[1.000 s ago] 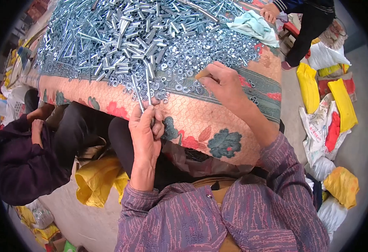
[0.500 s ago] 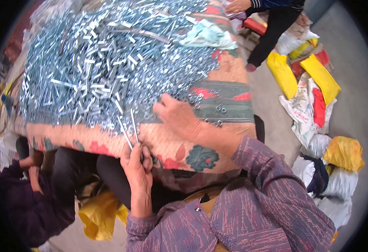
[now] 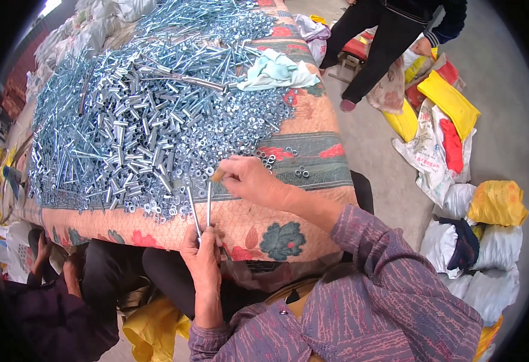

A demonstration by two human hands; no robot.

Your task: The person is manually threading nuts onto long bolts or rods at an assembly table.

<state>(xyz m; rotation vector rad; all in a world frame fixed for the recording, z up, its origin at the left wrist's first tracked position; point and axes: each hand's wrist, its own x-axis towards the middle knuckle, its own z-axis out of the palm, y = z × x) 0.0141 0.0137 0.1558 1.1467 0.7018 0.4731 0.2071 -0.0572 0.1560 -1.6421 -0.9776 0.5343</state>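
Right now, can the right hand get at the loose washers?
Looks like yes: the right hand is beside the near edge of the loose washers, with nothing visible blocking it. The two metal rods in the left hand come close, but the washers beyond their tips seem open.

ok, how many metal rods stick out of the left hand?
2: the left rod and, just beside it, the right rod, both gripped in the left hand. More could be hidden inside the grip.

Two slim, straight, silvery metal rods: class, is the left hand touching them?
Touching: the head view shows the left hand holding both rods, which jut out from its grip.
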